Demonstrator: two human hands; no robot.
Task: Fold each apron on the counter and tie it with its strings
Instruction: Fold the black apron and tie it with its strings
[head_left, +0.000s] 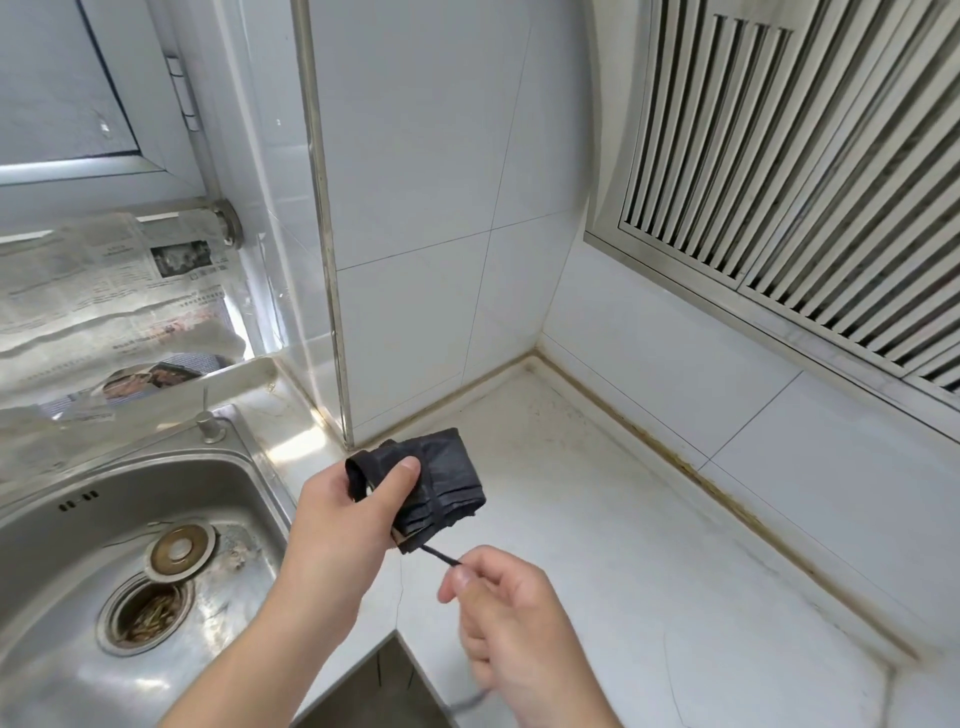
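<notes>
At the centre of the frame the left hand (347, 512) grips a black apron (435, 486) folded into a small thick bundle, thumb pressed on top, held just above the pale counter (649, 571); lower centre, the right hand (511, 618) pinches a thin string (440, 555) running taut from the bundle's lower edge; the folding looks finished, the tying seems underway and no knot shows; no other apron is visible; a steel sink (104, 571) lies at lower left.
</notes>
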